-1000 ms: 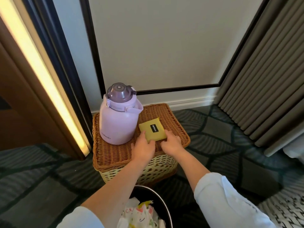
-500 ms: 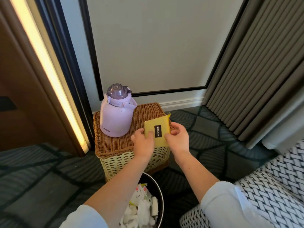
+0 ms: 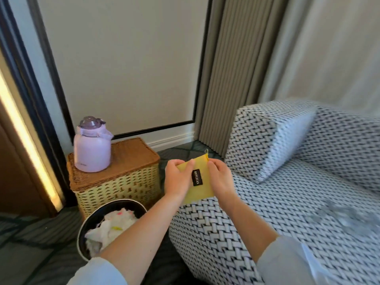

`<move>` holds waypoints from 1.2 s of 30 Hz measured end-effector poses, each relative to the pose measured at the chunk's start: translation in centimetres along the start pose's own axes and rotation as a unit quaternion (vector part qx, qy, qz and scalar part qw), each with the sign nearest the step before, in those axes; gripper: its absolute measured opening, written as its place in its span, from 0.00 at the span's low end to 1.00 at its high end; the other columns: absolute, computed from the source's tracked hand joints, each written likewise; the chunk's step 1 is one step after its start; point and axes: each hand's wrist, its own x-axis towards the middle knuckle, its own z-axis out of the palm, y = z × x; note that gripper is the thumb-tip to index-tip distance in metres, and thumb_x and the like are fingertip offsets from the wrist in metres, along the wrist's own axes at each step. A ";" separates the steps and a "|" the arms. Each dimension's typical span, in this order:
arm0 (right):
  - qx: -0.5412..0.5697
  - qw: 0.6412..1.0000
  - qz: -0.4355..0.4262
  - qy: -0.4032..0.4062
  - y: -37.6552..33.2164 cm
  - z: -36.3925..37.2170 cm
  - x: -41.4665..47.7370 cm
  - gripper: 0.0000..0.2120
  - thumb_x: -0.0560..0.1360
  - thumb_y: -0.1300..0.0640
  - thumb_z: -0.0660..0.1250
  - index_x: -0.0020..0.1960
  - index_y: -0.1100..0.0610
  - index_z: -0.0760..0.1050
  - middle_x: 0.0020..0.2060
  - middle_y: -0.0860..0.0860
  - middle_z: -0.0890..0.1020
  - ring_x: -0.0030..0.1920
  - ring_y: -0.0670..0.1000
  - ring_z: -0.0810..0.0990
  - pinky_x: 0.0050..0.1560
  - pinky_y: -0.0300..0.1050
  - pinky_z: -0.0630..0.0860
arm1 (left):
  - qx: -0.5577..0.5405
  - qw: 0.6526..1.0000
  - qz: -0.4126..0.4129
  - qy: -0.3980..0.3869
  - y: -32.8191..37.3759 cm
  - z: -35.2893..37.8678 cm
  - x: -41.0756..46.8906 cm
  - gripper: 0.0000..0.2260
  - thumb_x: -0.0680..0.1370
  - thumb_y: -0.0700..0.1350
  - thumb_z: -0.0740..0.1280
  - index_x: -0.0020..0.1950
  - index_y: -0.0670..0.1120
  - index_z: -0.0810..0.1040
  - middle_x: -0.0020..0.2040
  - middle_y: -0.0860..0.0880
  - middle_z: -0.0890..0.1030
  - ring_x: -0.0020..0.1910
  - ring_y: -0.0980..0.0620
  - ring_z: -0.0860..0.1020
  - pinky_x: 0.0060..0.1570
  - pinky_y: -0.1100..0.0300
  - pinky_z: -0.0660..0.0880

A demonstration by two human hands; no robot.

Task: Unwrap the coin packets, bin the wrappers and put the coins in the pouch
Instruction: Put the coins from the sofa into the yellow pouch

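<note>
Both hands, the left hand [image 3: 178,177] and the right hand [image 3: 220,177], pinch the yellow pouch [image 3: 198,187] by its sides, above the sofa [image 3: 287,202]. The bin [image 3: 88,223] with wrappers [image 3: 111,227] stands below the left arm.

- The pouch [image 3: 198,182], flat and yellow with a black label, is being held slightly tilted at frame centre, with the left hand [image 3: 177,177] and the right hand [image 3: 221,177] gripping its side edges.
- The bin [image 3: 90,221], round and dark, is standing at lower left.
- The wrappers [image 3: 115,225], crumpled and white, are lying inside the bin.
</note>
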 end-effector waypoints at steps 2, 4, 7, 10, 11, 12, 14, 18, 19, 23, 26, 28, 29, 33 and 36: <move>-0.023 0.999 -0.005 0.037 0.9 -3.6 -1.4 0.11 0.80 0.53 0.58 0.42 0.49 0.76 0.32 0.44 0.78 0.31 0.43 0.74 0.29 0.36 0.67 | 0.020 0.998 0.050 -0.022 0.3 2.3 -2.9 0.09 0.77 0.54 0.67 0.52 0.51 0.74 0.51 0.52 0.76 0.51 0.54 0.76 0.44 0.61 0.69; -0.023 0.998 0.006 0.051 2.1 -6.7 -2.5 0.13 0.80 0.53 0.58 0.38 0.51 0.74 0.28 0.43 0.76 0.29 0.45 0.72 0.28 0.36 0.68 | 0.057 0.992 0.103 -0.052 0.5 4.4 -5.2 0.08 0.78 0.54 0.65 0.52 0.52 0.77 0.52 0.54 0.77 0.51 0.58 0.75 0.43 0.67 0.67; -0.013 0.997 0.038 0.069 4.0 -11.0 -3.3 0.10 0.78 0.53 0.60 0.43 0.53 0.77 0.31 0.46 0.78 0.31 0.45 0.74 0.32 0.41 0.71 | 0.141 0.976 0.146 -0.083 0.4 7.9 -7.3 0.14 0.78 0.59 0.64 0.54 0.54 0.81 0.54 0.56 0.80 0.53 0.58 0.76 0.52 0.57 0.74; -0.001 0.994 0.066 0.085 5.7 -14.9 -3.2 0.07 0.77 0.54 0.62 0.42 0.51 0.77 0.29 0.44 0.78 0.30 0.44 0.74 0.29 0.38 0.71 | 0.192 0.963 0.163 -0.096 0.5 11.9 -8.7 0.16 0.77 0.63 0.62 0.53 0.55 0.82 0.52 0.59 0.82 0.53 0.57 0.78 0.54 0.53 0.75; 0.006 0.993 0.077 0.094 6.2 -16.1 -3.0 0.07 0.77 0.54 0.62 0.42 0.51 0.77 0.29 0.44 0.78 0.30 0.44 0.74 0.28 0.37 0.71 | 0.190 0.962 0.164 -0.108 0.5 13.4 -9.1 0.16 0.78 0.62 0.62 0.53 0.55 0.82 0.52 0.58 0.82 0.52 0.57 0.78 0.55 0.52 0.75; 0.011 0.990 0.090 0.106 6.5 -17.2 -2.7 0.07 0.77 0.53 0.63 0.43 0.51 0.77 0.30 0.44 0.79 0.31 0.45 0.75 0.29 0.38 0.72 | 0.185 0.963 0.161 -0.116 0.6 14.9 -9.7 0.15 0.78 0.62 0.62 0.54 0.55 0.82 0.52 0.58 0.82 0.52 0.57 0.78 0.55 0.51 0.75; 0.009 0.985 0.118 0.123 6.6 -19.1 -2.1 0.06 0.78 0.50 0.64 0.45 0.50 0.77 0.35 0.46 0.81 0.34 0.46 0.78 0.33 0.41 0.75 | 0.184 0.965 0.150 -0.116 1.0 17.4 -10.5 0.16 0.78 0.61 0.62 0.54 0.53 0.82 0.52 0.56 0.81 0.52 0.56 0.78 0.56 0.52 0.73; 0.018 0.973 0.188 0.133 4.5 -22.1 -1.0 0.06 0.76 0.48 0.67 0.45 0.50 0.78 0.38 0.46 0.82 0.38 0.47 0.79 0.36 0.42 0.74 | 0.181 0.972 0.109 -0.099 3.4 20.2 -11.4 0.15 0.79 0.58 0.63 0.55 0.50 0.82 0.51 0.53 0.82 0.51 0.51 0.78 0.54 0.50 0.75; 0.024 0.969 0.207 0.132 3.6 -22.8 -0.7 0.06 0.75 0.48 0.68 0.44 0.51 0.79 0.37 0.47 0.82 0.37 0.46 0.79 0.35 0.41 0.73 | 0.178 0.975 0.091 -0.099 4.2 20.6 -11.6 0.15 0.79 0.58 0.63 0.55 0.49 0.82 0.51 0.52 0.82 0.51 0.49 0.78 0.53 0.48 0.76; 0.044 0.954 0.276 0.111 -0.4 -24.8 0.6 0.07 0.74 0.52 0.70 0.39 0.52 0.78 0.33 0.47 0.80 0.36 0.47 0.76 0.35 0.40 0.71 | 0.181 0.981 0.018 -0.074 8.4 21.3 -12.0 0.14 0.78 0.57 0.64 0.55 0.49 0.80 0.51 0.50 0.81 0.53 0.47 0.77 0.54 0.46 0.75; 0.060 0.941 0.323 0.080 -3.0 -25.8 1.2 0.07 0.74 0.56 0.68 0.37 0.54 0.76 0.32 0.48 0.79 0.35 0.48 0.73 0.36 0.41 0.70 | 0.196 0.980 -0.025 -0.036 11.5 21.6 -12.4 0.12 0.78 0.55 0.65 0.54 0.49 0.81 0.52 0.49 0.80 0.55 0.48 0.75 0.58 0.50 0.71; 0.056 0.932 0.352 0.057 -4.1 -26.2 1.6 0.07 0.74 0.56 0.67 0.37 0.54 0.76 0.34 0.50 0.79 0.37 0.49 0.73 0.37 0.42 0.70 | 0.188 0.980 -0.057 -0.016 12.9 21.7 -12.8 0.11 0.78 0.54 0.66 0.53 0.49 0.81 0.53 0.49 0.80 0.57 0.48 0.74 0.59 0.51 0.69; 0.054 0.928 0.365 0.044 -4.4 -26.3 1.9 0.07 0.74 0.55 0.67 0.37 0.55 0.76 0.34 0.51 0.79 0.37 0.49 0.73 0.37 0.42 0.70 | 0.178 0.981 -0.073 -0.008 13.3 21.8 -12.9 0.11 0.78 0.53 0.66 0.53 0.48 0.81 0.53 0.48 0.79 0.58 0.47 0.73 0.59 0.52 0.68; 0.036 0.929 0.367 -0.022 -4.0 -25.8 3.7 0.10 0.73 0.55 0.67 0.34 0.56 0.74 0.31 0.52 0.78 0.35 0.51 0.73 0.35 0.43 0.71 | 0.135 0.981 -0.129 0.053 13.5 21.9 -12.9 0.09 0.79 0.51 0.65 0.54 0.47 0.80 0.59 0.45 0.72 0.63 0.46 0.66 0.56 0.61 0.58; 0.000 0.939 0.330 -0.099 -1.7 -24.8 4.9 0.13 0.73 0.55 0.66 0.31 0.55 0.71 0.28 0.50 0.74 0.33 0.50 0.70 0.35 0.44 0.69 | 0.115 0.975 -0.145 0.121 12.2 22.1 -12.5 0.07 0.80 0.49 0.65 0.54 0.49 0.79 0.62 0.45 0.67 0.65 0.46 0.62 0.60 0.58 0.58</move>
